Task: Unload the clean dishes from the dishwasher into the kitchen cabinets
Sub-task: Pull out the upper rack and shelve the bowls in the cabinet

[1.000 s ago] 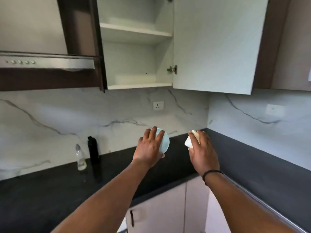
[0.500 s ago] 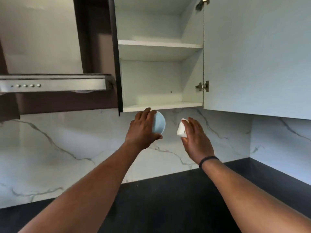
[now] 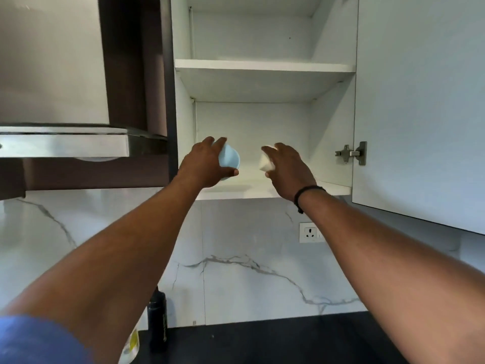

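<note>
Blue cup [image 3: 228,158] gripped in left hand [image 3: 203,166], white cup [image 3: 266,161] in right hand [image 3: 288,170], above lower shelf [image 3: 338,189]. Best set down level, apart, released afterwards.

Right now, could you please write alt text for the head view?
Two hands reach into an open wall cabinet: the left hand grips a blue cup, the right hand a white cup, both at its lower shelf. Below are a marble wall, a socket and a black bottle.
</note>
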